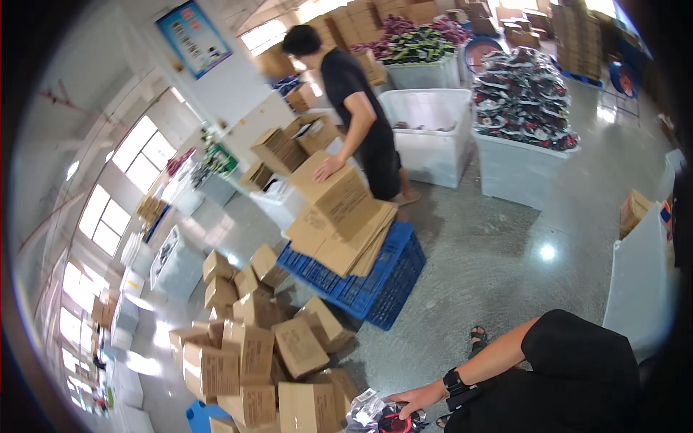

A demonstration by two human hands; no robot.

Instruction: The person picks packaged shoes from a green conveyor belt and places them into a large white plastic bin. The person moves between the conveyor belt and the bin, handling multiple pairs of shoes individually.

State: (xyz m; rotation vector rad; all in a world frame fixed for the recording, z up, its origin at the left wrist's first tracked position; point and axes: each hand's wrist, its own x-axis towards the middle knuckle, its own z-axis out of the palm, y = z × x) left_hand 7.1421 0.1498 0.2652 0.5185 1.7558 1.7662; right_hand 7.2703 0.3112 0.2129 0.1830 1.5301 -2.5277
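Observation:
My right hand point(420, 397), with a dark watch at the wrist, reaches in from the lower right. Its fingers are closed on a black-and-red item in a clear plastic bag point(395, 420), cut off by the lower edge; what kind of item it is I cannot make out. Just left of the bag lies a heap of closed cardboard boxes point(301, 348). My left hand does not show.
Ahead, a co-worker point(361, 123) rests a hand on flattened cartons point(339, 224) stacked on an upturned-looking blue crate point(393, 289). White bins stand behind, one piled with bagged goods point(523, 101). Another white bin point(635, 281) is at the right.

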